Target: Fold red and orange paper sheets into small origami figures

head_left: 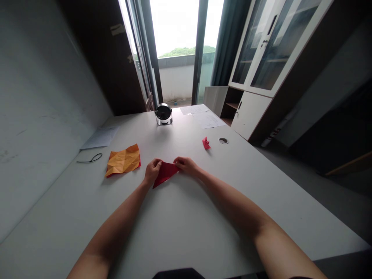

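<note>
Between my hands is a red sheet of paper [166,173], folded into a triangle and held just above or against the white table. My left hand [153,171] is closed on its left side, thumb on top. At the right corner my right hand [186,164] pinches the paper with its fingertips. Left of my hands lies a creased orange sheet of paper [123,160] with a red underside. A small folded red paper figure [206,143] stands beyond my right hand.
The white table [180,232] runs toward the window. On it are a round black device on a metal stand [163,114], a black cable tie [92,158], white papers [211,119] at the far right, another sheet [100,137] by the left wall, and a cable hole [223,140].
</note>
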Demonstrator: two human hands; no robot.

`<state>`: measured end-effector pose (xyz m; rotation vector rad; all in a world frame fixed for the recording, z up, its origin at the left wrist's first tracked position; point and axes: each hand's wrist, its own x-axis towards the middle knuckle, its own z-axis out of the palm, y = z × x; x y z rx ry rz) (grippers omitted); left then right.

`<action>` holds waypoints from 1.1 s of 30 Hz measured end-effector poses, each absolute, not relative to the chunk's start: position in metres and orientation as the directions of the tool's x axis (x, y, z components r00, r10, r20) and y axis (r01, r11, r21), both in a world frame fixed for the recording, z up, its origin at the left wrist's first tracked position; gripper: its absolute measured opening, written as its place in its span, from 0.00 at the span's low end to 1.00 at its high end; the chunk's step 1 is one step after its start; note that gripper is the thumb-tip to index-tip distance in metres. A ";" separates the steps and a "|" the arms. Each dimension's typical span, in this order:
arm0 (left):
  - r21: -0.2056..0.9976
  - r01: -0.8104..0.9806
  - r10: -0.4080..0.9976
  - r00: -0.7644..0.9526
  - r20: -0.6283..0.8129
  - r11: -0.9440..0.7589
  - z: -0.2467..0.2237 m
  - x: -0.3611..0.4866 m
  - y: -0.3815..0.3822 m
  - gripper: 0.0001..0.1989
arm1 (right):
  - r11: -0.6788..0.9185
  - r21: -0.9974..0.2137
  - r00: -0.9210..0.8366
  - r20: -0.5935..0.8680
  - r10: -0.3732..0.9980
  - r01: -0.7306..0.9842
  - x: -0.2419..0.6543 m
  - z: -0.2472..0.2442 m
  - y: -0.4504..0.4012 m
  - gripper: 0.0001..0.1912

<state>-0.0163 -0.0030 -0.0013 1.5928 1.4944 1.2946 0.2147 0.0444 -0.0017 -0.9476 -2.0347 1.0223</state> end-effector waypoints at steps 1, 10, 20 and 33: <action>0.901 0.388 0.963 -0.096 0.250 -0.195 -0.001 -0.016 -0.003 0.13 | 0.431 -0.848 -0.518 0.231 0.823 0.307 0.215 -0.002 0.044 0.11; 0.897 0.394 0.967 -0.071 0.245 -0.198 0.002 -0.014 -0.006 0.14 | 0.439 -0.842 -0.533 0.226 0.815 0.314 0.215 0.000 0.043 0.11; 0.879 0.424 0.966 -0.036 0.255 -0.217 0.007 -0.012 -0.008 0.14 | 0.456 -0.822 -0.526 0.235 0.817 0.342 0.214 -0.001 0.044 0.11; 0.859 0.466 0.971 -0.003 0.241 -0.212 0.011 -0.010 -0.011 0.13 | 0.481 -0.808 -0.525 0.261 0.810 0.340 0.213 -0.001 0.042 0.10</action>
